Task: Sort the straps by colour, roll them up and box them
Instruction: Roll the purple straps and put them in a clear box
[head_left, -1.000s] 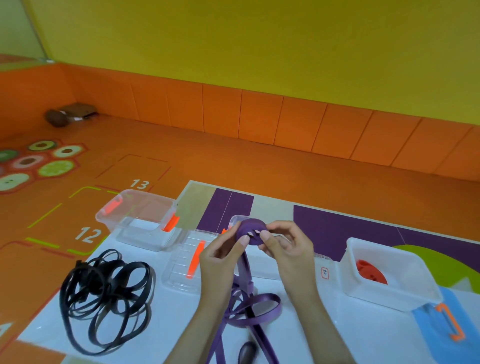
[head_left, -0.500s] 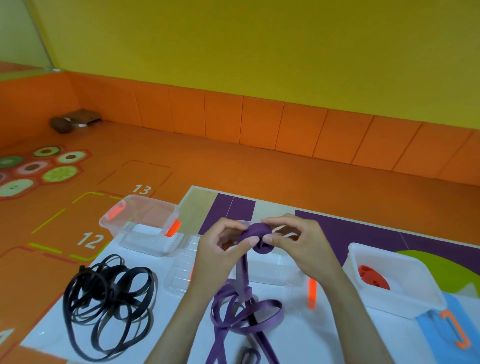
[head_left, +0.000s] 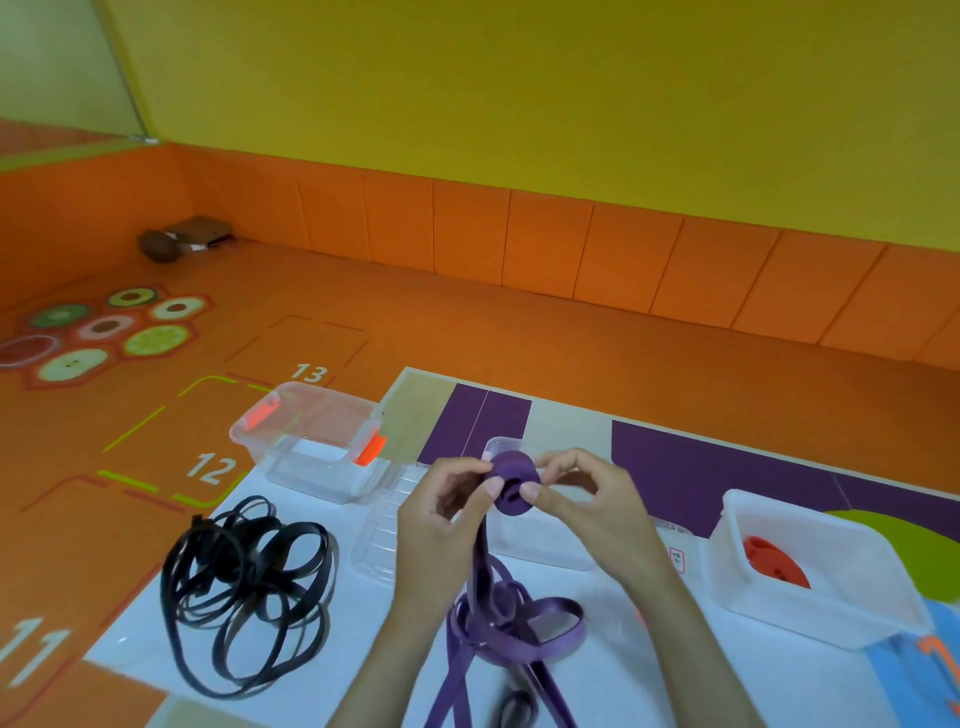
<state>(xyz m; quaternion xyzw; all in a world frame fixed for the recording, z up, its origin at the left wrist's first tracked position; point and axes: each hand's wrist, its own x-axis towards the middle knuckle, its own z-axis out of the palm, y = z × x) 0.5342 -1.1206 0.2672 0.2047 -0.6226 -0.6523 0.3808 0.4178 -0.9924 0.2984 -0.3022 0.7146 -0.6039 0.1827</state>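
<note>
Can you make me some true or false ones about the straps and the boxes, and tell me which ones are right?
1. The left hand and the right hand both hold the purple roll. True.
2. The black straps are rolled up neatly. False: they lie in a loose tangle on the table.
3. A red roll lies in the white box. True.
4. The purple strap is all wound up. False: much of it hangs from the roll and lies in loops on the table.
5. The clear box with orange latches is full of straps. False: no straps show in it.
</note>
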